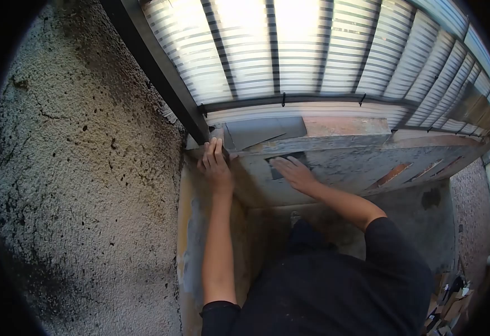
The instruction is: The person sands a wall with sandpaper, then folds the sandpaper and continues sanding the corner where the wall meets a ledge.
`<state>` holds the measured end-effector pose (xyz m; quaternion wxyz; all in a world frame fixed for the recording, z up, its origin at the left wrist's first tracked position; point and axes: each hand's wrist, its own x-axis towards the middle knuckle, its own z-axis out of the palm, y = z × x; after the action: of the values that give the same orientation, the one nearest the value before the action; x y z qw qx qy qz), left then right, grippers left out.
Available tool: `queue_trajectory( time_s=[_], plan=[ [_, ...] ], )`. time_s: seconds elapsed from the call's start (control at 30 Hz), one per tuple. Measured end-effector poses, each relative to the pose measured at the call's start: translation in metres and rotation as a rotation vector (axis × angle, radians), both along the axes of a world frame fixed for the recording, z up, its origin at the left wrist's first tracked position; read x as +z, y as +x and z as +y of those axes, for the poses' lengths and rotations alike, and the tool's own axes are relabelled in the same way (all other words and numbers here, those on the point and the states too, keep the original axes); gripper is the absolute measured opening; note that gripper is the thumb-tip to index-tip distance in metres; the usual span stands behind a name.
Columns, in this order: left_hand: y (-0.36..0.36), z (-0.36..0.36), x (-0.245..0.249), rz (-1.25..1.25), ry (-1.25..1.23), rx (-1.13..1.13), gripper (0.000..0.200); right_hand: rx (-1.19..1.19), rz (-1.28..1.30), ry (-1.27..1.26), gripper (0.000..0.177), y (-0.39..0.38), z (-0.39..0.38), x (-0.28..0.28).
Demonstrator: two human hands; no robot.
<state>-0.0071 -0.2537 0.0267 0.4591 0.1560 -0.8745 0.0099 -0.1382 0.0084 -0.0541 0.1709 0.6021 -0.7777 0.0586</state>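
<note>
My left hand (216, 165) is up at the left end of the wall ledge, beside the foot of a black metal post (161, 67). Its fingers curl over the ledge corner, and a dark edge shows along the palm. Flat against the upper face of the low wall (345, 168), my right hand (294, 172) presses a dark, thin sheet (298, 157) to the surface; parts of it stick out above and below the fingers. A larger grey sheet (264, 131) with a slit in its lower edge lies on the ledge between and above my hands.
A rough, stained plaster wall (88, 168) rises close on my left. Ribbed translucent panels (301, 50) stand above the ledge. Slanted slots (391, 175) cut the low wall to the right. Mixed scraps (452, 299) lie at the lower right.
</note>
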Motion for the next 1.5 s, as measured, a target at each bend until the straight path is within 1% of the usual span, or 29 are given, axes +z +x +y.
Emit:
queue_trajectory(
  time_s=[0.07,0.13,0.17,0.23,0.27,0.3,0.37,0.4,0.43,0.53,0.6,0.67,0.7,0.73,0.77,0.83,0.9,0.97,1.07,1.1,1.17,1.23,1.3,1.37,1.5],
  plan=[
    [0.004,0.000,0.000,0.006,-0.005,0.002,0.062,0.084,0.002,-0.040,0.071,0.022,-0.063,0.005],
    [0.002,-0.002,0.001,-0.023,0.011,0.005,0.061,-0.022,0.165,0.159,0.071,0.041,-0.123,-0.015],
    [0.001,-0.004,0.001,-0.021,0.009,0.002,0.061,-0.025,0.167,0.157,0.071,0.041,-0.121,-0.011],
    [0.003,-0.006,-0.003,-0.041,0.004,0.007,0.062,-0.032,0.210,0.131,0.072,0.042,-0.110,-0.004],
    [0.004,-0.007,-0.003,-0.050,0.007,0.006,0.062,-0.022,0.214,0.073,0.072,0.031,-0.093,-0.011],
    [0.004,-0.006,-0.001,-0.038,0.012,-0.010,0.062,-0.015,0.217,0.017,0.072,0.015,-0.064,-0.021],
    [0.002,-0.005,-0.001,-0.018,0.020,-0.031,0.062,-0.083,0.084,0.078,0.075,0.003,0.005,-0.003],
    [0.002,-0.005,-0.003,-0.006,0.018,-0.035,0.061,-0.116,0.057,0.067,0.077,-0.005,0.039,-0.004],
    [0.001,-0.006,-0.004,0.007,0.013,-0.035,0.060,-0.145,0.031,0.054,0.078,-0.009,0.056,-0.005],
    [-0.002,-0.006,-0.008,0.035,-0.011,-0.022,0.059,-0.076,0.062,0.053,0.080,-0.013,0.049,-0.001],
    [-0.005,-0.007,-0.007,0.037,-0.018,-0.010,0.059,0.027,0.009,-0.017,0.076,-0.002,-0.007,-0.010],
    [0.000,-0.006,-0.008,0.026,-0.024,-0.002,0.059,0.072,0.068,-0.036,0.073,0.021,-0.078,-0.024],
    [0.000,-0.006,-0.004,0.021,-0.024,-0.004,0.059,0.030,0.060,0.215,0.072,0.035,-0.114,-0.019],
    [0.001,-0.005,-0.002,0.013,-0.019,-0.005,0.060,-0.011,0.048,0.471,0.071,0.046,-0.132,-0.017],
    [-0.001,-0.005,0.000,0.014,-0.019,-0.007,0.060,-0.013,0.049,0.470,0.071,0.044,-0.131,-0.023],
    [0.003,-0.005,0.000,-0.017,-0.032,0.008,0.060,-0.049,0.191,0.140,0.068,0.044,-0.118,-0.036],
    [0.006,-0.004,0.004,-0.019,0.000,-0.019,0.059,-0.055,0.082,-0.031,0.069,0.029,-0.063,-0.030],
    [0.003,-0.002,0.003,-0.001,0.029,-0.045,0.058,-0.152,0.027,-0.010,0.072,0.017,-0.005,-0.031],
    [0.001,-0.005,-0.002,-0.003,0.019,-0.023,0.058,-0.167,0.040,-0.009,0.076,0.002,0.029,-0.032],
    [0.002,-0.003,-0.004,0.008,0.017,-0.024,0.059,-0.168,0.033,-0.007,0.076,0.007,0.021,-0.035],
    [-0.003,-0.005,-0.002,0.028,0.004,-0.027,0.059,-0.099,0.008,-0.042,0.077,0.015,-0.029,-0.037],
    [0.000,-0.004,-0.002,0.041,0.026,-0.057,0.060,-0.038,-0.102,-0.112,0.077,0.038,-0.078,-0.025],
    [0.001,-0.007,-0.001,0.024,0.017,-0.061,0.059,-0.046,-0.081,-0.103,0.077,0.043,-0.087,-0.025],
    [0.001,-0.009,0.000,0.010,0.009,-0.061,0.059,-0.050,-0.058,-0.092,0.077,0.037,-0.078,-0.023],
    [0.000,-0.007,-0.004,0.011,-0.022,-0.022,0.058,-0.113,-0.015,-0.038,0.076,0.010,0.001,-0.024]
  ],
)
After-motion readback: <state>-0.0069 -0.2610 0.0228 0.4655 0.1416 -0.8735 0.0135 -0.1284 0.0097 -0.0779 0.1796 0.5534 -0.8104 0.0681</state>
